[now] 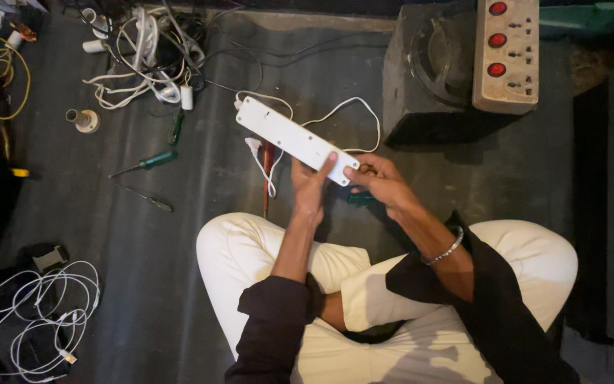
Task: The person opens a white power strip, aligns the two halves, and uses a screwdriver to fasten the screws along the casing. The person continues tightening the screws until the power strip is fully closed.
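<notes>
Both hands hold white power strip (294, 139) above lap, tilted, w/ white cord (353, 114) trailing behind. Left hand (310, 186) grip closed on near end from below; right hand (378, 181) pinches same end. Green screwdriver (147, 163) on floor (179, 235), well apart.

Upper left: we see a tangle of white cables (143, 57) on the dark floor (179, 235).
Beside it: a green-handled screwdriver (145, 163).
Upper right: a beige socket board (506, 53) on a black box (428, 78).
Lower left: coiled white cords (37, 320).
</notes>
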